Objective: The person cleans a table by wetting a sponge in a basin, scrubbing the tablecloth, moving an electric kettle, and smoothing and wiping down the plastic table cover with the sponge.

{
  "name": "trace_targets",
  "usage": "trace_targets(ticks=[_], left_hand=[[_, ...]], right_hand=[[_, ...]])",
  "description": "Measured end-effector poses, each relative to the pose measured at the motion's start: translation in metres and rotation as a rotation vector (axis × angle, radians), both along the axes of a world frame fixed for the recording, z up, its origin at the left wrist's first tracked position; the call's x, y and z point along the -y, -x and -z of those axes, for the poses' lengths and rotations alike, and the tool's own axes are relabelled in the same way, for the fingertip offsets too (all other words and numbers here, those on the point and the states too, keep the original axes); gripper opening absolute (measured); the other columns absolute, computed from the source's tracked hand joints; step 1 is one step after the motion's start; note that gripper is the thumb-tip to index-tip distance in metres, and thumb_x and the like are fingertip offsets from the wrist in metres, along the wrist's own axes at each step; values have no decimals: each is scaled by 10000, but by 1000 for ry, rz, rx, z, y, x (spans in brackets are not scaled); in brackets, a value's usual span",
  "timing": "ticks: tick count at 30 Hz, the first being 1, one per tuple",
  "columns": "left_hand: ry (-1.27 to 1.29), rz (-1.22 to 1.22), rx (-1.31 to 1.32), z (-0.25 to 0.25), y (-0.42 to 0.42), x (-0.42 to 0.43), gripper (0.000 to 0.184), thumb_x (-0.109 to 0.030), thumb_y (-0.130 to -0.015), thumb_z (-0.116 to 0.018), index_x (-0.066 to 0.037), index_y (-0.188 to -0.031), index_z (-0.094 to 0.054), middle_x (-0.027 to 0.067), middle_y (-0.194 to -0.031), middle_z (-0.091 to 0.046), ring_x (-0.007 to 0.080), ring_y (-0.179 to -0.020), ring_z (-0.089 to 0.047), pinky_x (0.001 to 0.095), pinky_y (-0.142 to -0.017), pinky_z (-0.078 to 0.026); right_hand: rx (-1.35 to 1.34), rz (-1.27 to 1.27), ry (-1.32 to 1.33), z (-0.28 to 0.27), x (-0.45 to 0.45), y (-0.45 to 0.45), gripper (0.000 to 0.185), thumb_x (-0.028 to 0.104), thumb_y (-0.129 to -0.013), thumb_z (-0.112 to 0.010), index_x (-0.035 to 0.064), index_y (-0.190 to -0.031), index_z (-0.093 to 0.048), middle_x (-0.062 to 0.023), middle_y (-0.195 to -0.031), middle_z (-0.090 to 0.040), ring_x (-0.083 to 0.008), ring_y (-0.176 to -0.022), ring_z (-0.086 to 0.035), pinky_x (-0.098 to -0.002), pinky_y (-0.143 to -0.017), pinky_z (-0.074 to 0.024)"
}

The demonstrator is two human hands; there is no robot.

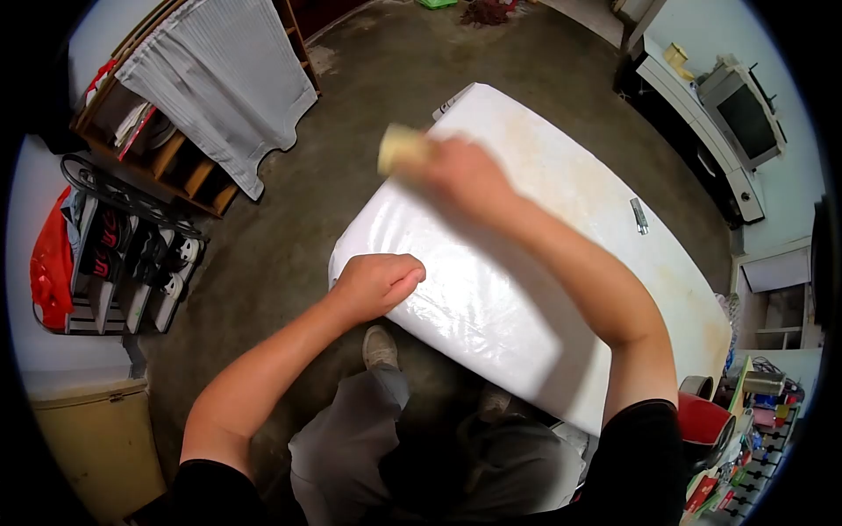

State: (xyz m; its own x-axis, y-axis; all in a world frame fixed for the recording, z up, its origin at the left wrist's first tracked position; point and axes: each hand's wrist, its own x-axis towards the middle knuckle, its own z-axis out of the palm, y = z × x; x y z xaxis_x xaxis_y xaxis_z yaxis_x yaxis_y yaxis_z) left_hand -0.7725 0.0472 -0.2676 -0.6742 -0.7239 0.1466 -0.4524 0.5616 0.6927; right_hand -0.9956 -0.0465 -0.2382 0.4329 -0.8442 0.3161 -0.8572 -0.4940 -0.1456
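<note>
My right hand [469, 175] is closed around a pale yellow block that looks like a sponge [401, 150], over the far left part of the white-covered table [474, 289]. Both the hand and the block are smeared by motion, so I cannot tell whether the block touches the surface. My left hand [379, 285] is curled into a fist at the table's near left edge, and nothing shows in it. The shiny white cover has faint brownish stains towards its right side. A small grey-green object [638, 216] lies near the table's far right edge.
At the left stand a shoe rack [132, 254] and a wooden shelf with a grey curtain [228, 79]. An old television [741, 110] sits on a cabinet [702, 131] at the right. A red pot [704, 425] and cluttered goods are at lower right.
</note>
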Motion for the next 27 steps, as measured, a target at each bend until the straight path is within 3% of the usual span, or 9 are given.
trace_targets(ticks=[1,3,9,12,15,16,20,23,27], left_hand=[[-3,-6,1,1,0,-1,156,-166,-943,-560,-72,-923,-684,99,-868,-700,280,-785,-675,350,-710,-527],[-44,-14,20,0,-1,-6,157,-166,-943,-559,-71,-923,-683,104,-865,-697,282,-782,-673,350,-711,-526],[-96,-48,-29,-2,2,-2,177,-221,-934,-549,-103,-932,-680,102,-848,-686,303,-790,-656,366,-707,-518],[-60,-57,-27,-3,5,-1,173,-216,-936,-541,-102,-915,-670,95,-844,-684,304,-782,-654,372,-698,-516],[-60,-53,-8,-3,5,-3,164,-207,-932,-541,-101,-904,-663,93,-841,-681,302,-775,-653,377,-690,-513],[-55,-58,-1,-4,4,-5,162,-205,-930,-542,-99,-903,-661,94,-840,-680,302,-773,-653,378,-689,-512],[-99,-93,-7,-2,6,-10,154,-202,-919,-555,-96,-899,-665,111,-821,-674,306,-767,-652,378,-688,-509],[-88,-95,-17,-4,6,-4,163,-165,-927,-551,-69,-892,-678,115,-808,-674,259,-726,-648,345,-694,-509],[-67,-99,-34,-2,9,-2,166,-174,-927,-557,-71,-883,-680,105,-801,-673,248,-717,-645,337,-685,-508]], right_hand=[[40,-364,189,13,-23,-4,353,156,-843,-616,190,-1192,-658,-123,-1092,-651,-319,-925,-642,-428,-772,-531],[-75,-210,184,22,1,6,340,133,-863,-587,216,-1185,-661,-122,-1150,-643,-304,-946,-645,-429,-782,-537],[-53,725,-29,31,117,153,332,104,-866,-593,150,-1192,-640,-163,-1107,-603,-382,-939,-623,-471,-759,-540],[117,362,189,-7,68,129,365,150,-858,-609,142,-1223,-614,-194,-1126,-594,-414,-945,-607,-503,-772,-531],[129,204,-220,-3,-45,49,338,159,-913,-535,139,-1245,-595,-228,-1221,-604,-380,-987,-624,-474,-796,-517],[-36,-258,114,4,-83,44,334,151,-918,-537,146,-1246,-601,-227,-1199,-622,-349,-970,-630,-451,-812,-518],[-177,392,17,27,-8,110,250,107,-910,-544,137,-1135,-649,-166,-1045,-656,-327,-879,-641,-459,-756,-527],[-208,875,-141,28,46,222,269,183,-949,-510,119,-1169,-652,-145,-1177,-622,-359,-1041,-632,-474,-846,-543],[-52,443,150,-15,4,153,279,206,-976,-488,85,-1207,-589,-199,-1081,-617,-373,-966,-630,-476,-816,-523]])
